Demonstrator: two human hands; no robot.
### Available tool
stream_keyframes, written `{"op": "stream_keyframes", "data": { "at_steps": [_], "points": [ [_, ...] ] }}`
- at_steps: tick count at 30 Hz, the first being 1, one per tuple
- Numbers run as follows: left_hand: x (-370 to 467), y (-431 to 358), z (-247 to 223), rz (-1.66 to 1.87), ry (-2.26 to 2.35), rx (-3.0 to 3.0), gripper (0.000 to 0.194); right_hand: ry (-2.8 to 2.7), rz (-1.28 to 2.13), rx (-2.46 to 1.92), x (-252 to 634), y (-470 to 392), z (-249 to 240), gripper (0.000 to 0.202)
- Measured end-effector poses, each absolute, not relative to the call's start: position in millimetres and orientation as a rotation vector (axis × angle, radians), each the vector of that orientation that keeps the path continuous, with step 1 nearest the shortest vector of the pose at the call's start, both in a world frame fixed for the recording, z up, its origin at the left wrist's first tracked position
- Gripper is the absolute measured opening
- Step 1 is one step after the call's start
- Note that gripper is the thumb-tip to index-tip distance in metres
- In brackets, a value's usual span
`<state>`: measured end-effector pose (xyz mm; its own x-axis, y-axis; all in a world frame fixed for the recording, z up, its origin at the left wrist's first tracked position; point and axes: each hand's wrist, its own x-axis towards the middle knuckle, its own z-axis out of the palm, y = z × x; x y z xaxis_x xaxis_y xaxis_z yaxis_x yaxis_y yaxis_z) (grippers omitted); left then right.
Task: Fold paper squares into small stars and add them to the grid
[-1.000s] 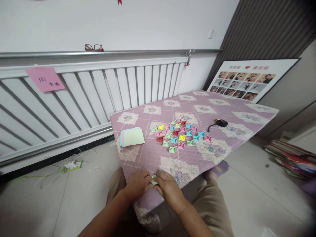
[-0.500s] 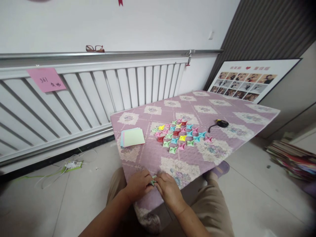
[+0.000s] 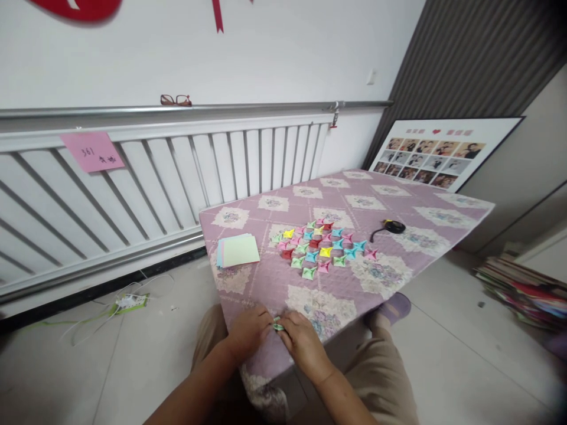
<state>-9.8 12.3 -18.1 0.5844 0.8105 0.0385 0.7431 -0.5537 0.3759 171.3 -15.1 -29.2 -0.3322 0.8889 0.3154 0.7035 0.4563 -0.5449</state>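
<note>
A small folded green paper (image 3: 277, 324) is held low over the near corner of the table, between my two hands. My right hand (image 3: 305, 343) pinches its right side, fingers closed. On the other side, my left hand (image 3: 250, 332) is closed, its fingertips at the paper's left edge. My fingers partly hide the piece. Beyond my hands lie several small folded paper pieces (image 3: 325, 252) in green, pink, red, yellow and blue, set out in rows. To their left is a stack of square paper sheets (image 3: 240, 251), pale green on top.
A floral purple tablecloth (image 3: 270, 289) covers the table. A black coiled item (image 3: 393, 226) with a strap lies right of the folded pieces. A white radiator (image 3: 155, 177) stands behind the table, glasses (image 3: 176, 100) on the pipe above. A photo board (image 3: 443, 133) leans at the far right.
The view has tilted up slightly, showing more of the red wall decorations. My left fingertips have shifted a little on the green paper, so more of it shows. The laid-out pieces stay put.
</note>
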Motion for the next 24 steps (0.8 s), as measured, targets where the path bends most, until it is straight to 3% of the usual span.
{"op": "stream_keyframes", "data": {
  "at_steps": [11,24],
  "points": [
    [-3,12,-8,0.205,1.357,2.194,0.016,-1.958,0.659,-1.453,170,-15,-26,0.013],
    [3,17,-8,0.051,1.478,2.177,0.013,-2.097,0.429,-1.508,163,-15,-28,0.012]
  ]
}}
